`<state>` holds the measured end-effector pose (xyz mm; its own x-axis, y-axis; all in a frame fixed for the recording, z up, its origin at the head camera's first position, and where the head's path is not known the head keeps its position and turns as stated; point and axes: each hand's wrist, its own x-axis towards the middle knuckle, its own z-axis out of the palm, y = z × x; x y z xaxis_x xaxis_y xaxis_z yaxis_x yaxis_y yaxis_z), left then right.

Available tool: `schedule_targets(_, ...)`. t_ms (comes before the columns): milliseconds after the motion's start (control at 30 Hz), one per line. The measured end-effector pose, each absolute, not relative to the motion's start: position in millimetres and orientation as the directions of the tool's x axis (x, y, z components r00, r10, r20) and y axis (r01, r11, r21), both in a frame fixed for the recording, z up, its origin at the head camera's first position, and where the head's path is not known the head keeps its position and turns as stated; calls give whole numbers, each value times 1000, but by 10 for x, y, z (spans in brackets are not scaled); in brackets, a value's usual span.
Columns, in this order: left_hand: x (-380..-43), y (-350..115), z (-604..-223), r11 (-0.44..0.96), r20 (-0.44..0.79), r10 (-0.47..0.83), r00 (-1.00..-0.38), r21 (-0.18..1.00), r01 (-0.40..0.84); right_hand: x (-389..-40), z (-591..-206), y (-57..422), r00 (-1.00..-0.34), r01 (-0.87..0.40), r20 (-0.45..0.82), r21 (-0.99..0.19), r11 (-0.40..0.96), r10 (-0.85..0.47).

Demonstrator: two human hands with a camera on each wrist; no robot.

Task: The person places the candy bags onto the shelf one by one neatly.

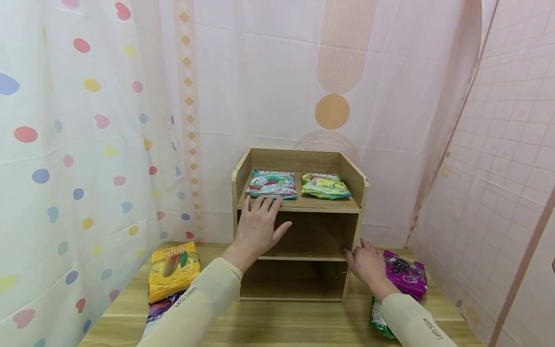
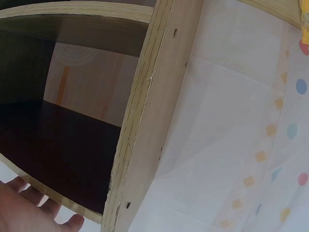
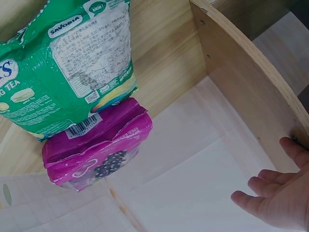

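My left hand is at the front edge of the top level of a small wooden shelf. Its fingers are spread, their tips by the near edge of a teal candy bag; whether they touch it I cannot tell. Beside that bag lies a yellow-green candy bag. At the shelf's right side my right hand has its fingers extended, one digit against the side panel. Just right of this hand sit a purple candy bag and a partly hidden green bag.
On the wooden table, left of the shelf, a yellow candy bag lies over a dark purple bag, partly covered by my left sleeve. Patterned curtains enclose the back and sides.
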<state>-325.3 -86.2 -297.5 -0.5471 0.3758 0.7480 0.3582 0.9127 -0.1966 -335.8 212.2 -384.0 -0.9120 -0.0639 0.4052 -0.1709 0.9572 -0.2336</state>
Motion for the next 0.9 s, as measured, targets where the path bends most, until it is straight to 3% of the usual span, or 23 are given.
schedule_targets(167, -3262, -884, -3006, 908, 769, 367, -524, -175, 380, -3368, -3848, 2121, -905, -177, 420, -228, 957, -68)
schedule_targets(467, -3280, -922, -3062, 883, 834, 377, -404, -192, 428, -3374, -3855, 2124, -896, -183, 438, -219, 958, -71)
schedule_targets(900, -3261, -1055, -3096, 865, 883, 348, -314, -174, 470, -3381, -3875, 2142, -892, -188, 447, -226, 956, -69)
